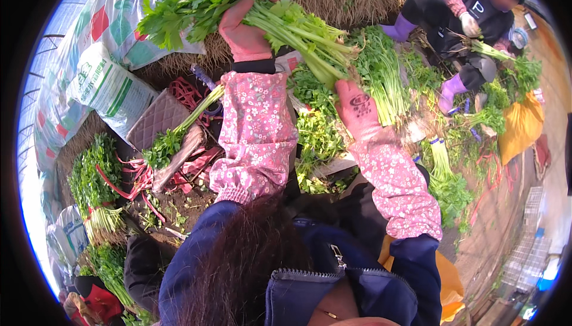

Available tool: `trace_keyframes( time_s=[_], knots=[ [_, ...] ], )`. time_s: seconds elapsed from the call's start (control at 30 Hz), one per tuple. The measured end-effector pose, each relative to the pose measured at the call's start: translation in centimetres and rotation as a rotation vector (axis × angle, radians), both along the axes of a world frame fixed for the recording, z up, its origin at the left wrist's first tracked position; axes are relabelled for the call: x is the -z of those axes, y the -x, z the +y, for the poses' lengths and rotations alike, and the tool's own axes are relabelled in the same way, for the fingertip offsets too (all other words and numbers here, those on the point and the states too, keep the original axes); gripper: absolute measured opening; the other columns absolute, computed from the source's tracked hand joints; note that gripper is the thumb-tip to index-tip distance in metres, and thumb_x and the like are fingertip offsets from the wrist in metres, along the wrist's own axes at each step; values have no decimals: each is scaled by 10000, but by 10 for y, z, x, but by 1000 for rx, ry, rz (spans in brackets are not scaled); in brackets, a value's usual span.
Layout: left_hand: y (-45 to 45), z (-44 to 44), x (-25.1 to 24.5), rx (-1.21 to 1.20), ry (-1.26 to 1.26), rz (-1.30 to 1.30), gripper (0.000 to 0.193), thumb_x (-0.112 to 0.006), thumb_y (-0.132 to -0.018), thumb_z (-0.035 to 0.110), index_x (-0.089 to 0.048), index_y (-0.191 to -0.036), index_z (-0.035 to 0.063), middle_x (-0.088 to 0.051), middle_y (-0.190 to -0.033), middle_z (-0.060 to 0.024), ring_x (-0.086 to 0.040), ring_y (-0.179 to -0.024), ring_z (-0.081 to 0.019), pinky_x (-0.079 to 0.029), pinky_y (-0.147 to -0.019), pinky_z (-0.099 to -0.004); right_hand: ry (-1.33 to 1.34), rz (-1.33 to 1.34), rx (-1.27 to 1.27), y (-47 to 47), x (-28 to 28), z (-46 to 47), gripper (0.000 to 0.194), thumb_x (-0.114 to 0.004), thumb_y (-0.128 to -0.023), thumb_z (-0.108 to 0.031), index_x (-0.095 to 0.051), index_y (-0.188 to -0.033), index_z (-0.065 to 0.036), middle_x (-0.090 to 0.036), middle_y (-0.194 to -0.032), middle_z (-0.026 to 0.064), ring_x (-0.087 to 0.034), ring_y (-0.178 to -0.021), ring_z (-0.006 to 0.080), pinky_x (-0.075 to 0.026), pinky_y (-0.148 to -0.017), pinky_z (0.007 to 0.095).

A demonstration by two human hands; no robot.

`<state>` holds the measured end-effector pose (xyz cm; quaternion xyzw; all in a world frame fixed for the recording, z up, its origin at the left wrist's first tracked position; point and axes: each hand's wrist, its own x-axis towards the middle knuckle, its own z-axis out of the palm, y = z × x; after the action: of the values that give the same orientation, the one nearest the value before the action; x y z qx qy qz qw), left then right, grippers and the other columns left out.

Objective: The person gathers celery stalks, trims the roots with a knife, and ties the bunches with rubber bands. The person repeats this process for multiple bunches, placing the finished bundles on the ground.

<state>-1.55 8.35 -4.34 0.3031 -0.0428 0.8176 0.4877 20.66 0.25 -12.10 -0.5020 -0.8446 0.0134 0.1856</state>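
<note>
My left hand [250, 31], in a pink glove, is closed around the stalks of a leafy celery bunch [299, 35] near the top of the view. The leaves of the bunch spread to the left and its root ends point down to the right. At those root ends is my right hand [359, 107], also gloved in pink, its back turned up. Its fingers meet the base of a thick stalk and curl out of sight below. Beneath and beside the bunch lies loose celery [384, 75] with long green stalks. Trimmed yellowish leaves [317, 134] are scattered between my forearms.
At the upper right a seated person [469, 17] in purple boots handles celery. Tied celery bundles [442, 160] [103, 192] lie on both sides. Leftward are a white printed sack [111, 89], a quilted pad [158, 118] and red strips [134, 172]. An orange bag [520, 125] stands right.
</note>
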Motion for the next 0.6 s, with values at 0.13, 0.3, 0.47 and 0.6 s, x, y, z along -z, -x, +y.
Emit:
trace_keyframes(
  time_s=[0.13, 0.3, 0.47, 0.6],
  knots=[
    [17, 1, 12, 121, -46, -26, 277, -520, -785, 173, -600, -965, -22, -614, -879, -128, -597, -820, -301, -412, -946, -541, 20, -6, 17, 17, 19, -11, 329, -635, -733, -76, -484, -1025, -83, -592, -950, 147, -631, -751, 314, -531, -616, 390],
    [22, 1, 19, 136, -123, 55, 324, -504, -796, 222, -591, -1040, 28, -623, -868, -90, -622, -826, -284, -382, -983, -553, 186, 645, 194, 28, 54, -13, 166, -554, -789, -79, -539, -950, -43, -600, -744, 127, -593, -669, 279, -452, -597, 373],
    [32, -9, 14, 122, -211, 159, 322, -530, -792, 253, -605, -1003, 22, -632, -866, -82, -620, -808, -256, -416, -945, -533, 983, 1960, 431, 8, 91, -9, 190, -543, -770, -4, -555, -956, -39, -506, -681, 14, -396, -430, 101, -276, -358, 230],
    [16, -8, 13, 134, -221, 143, 331, -564, -785, 306, -617, -964, 33, -643, -871, -73, -585, -767, -220, -444, -890, -485, 990, 1722, 564, -11, 194, -19, 337, -599, -787, -158, -555, -1091, -20, -623, -918, 104, -564, -759, 165, -465, -645, 338]
  ],
)
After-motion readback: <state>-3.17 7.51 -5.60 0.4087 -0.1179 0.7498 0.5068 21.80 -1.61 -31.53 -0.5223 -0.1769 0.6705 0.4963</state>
